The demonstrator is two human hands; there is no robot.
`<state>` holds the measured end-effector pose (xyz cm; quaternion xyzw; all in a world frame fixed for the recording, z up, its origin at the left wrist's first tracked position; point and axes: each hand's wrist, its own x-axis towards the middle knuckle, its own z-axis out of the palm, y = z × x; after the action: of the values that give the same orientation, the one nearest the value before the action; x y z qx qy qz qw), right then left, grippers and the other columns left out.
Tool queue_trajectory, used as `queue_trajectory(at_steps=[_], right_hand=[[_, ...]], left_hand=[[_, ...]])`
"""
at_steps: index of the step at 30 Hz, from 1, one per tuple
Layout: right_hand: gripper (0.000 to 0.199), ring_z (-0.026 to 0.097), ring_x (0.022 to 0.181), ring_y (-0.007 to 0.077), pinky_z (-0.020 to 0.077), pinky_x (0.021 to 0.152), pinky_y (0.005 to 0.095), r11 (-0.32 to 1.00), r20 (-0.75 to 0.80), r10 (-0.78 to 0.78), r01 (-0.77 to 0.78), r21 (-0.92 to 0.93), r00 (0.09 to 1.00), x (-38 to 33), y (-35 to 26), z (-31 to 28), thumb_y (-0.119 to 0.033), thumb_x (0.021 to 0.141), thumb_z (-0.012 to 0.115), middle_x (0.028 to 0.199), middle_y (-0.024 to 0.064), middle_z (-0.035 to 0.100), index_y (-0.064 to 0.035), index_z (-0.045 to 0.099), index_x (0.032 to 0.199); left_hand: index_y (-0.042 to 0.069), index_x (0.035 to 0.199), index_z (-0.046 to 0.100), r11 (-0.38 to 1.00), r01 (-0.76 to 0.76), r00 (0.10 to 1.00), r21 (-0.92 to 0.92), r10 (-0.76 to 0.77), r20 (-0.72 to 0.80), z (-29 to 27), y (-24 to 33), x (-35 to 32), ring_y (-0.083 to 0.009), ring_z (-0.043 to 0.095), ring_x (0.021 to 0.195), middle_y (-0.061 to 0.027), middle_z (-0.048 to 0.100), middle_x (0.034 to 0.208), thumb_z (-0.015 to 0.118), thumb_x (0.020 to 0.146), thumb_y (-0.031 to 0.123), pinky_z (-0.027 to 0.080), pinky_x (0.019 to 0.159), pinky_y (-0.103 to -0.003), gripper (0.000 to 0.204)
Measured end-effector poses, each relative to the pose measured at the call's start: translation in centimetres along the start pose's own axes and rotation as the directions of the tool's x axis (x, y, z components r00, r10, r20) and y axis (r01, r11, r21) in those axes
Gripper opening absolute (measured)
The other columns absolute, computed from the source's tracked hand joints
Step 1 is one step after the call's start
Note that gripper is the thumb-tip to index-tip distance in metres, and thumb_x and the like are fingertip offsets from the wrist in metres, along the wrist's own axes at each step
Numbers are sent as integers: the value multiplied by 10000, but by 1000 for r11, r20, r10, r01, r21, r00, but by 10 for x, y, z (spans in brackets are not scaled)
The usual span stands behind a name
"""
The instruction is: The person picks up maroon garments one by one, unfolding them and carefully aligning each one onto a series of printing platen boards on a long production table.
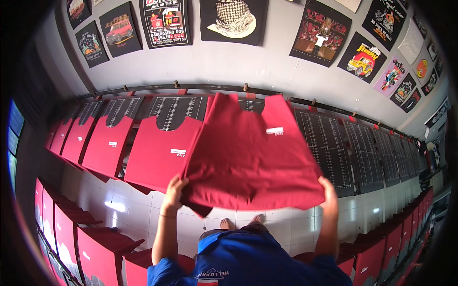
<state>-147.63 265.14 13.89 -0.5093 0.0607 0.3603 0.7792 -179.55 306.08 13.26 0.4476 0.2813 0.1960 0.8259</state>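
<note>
**Blue short-sleeved T-shirt (238, 252) at the near edge, a deep-red, scoop-necked cloth panel (248, 162) spread beyond it**

The work looks partway along, judging by the far row. To the left, flat red printed cloth pieces (162, 143) lie on the slanted dark boards that form the surface, each leaving a board's white-marked far end bare. To the right, the black rectangular boards with white ruled markings (322, 143) carry no cloth. The held panel sits where covered and bare boards meet, so it seems to be the piece being dealt with; whether pieces are going on or coming off cannot be told from this one view. The panel already bears a small white print (275, 131) at its upper right. More red cloth pieces cover boards in the near-left row (105, 248) and near-right row (372, 255).

The panel stretches away from the hands, over the far row. The left hand (174, 190) is clamped on its near-left corner, and the right hand (329, 193) is closed on its near-right corner, some fingers hidden by cloth. Its near edge hangs raised above the pale tiled floor (143, 202); whether its notched far end touches a board is unclear.
</note>
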Motion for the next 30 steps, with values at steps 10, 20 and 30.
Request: queue_trajectory(at_steps=[10, 20, 30], right_hand=[[398, 603, 1047, 253, 463, 924, 378, 957, -53, 124, -133, -258, 991, 5, 147, -123, -187, 907, 527, 1159, 165, 608, 62, 522, 1218], [807, 414, 1299, 266, 385, 1021, 403, 932, -65, 232, -241, -269, 970, 150, 153, -71, -632, 901, 426, 1434, 137, 400, -54, 289, 1448], [595, 554, 1145, 278, 405, 1018, 402, 958, 165, 259, -231, -169, 952, 62, 121, -99, -188, 831, 661, 1270, 141, 555, 6, 435, 1346]], left_hand=[[-31, 1066, 574, 566, 185, 979, 803, -35, -201, -115, -187, -1, -312, 638, 773, -162, 660, 860, 542, 823, 154, 508, 712, -422, 307], [12, 1371, 416, 937, 287, 957, 197, -274, -91, -25, -160, 132, -299, 477, 1235, -173, 513, 1327, 359, 970, 496, 368, 1038, -374, 630], [27, 1181, 587, 869, 481, 877, -116, -475, 73, -101, -135, 32, -202, 635, 981, -81, 654, 1083, 746, 797, 228, 521, 841, -367, 461]])
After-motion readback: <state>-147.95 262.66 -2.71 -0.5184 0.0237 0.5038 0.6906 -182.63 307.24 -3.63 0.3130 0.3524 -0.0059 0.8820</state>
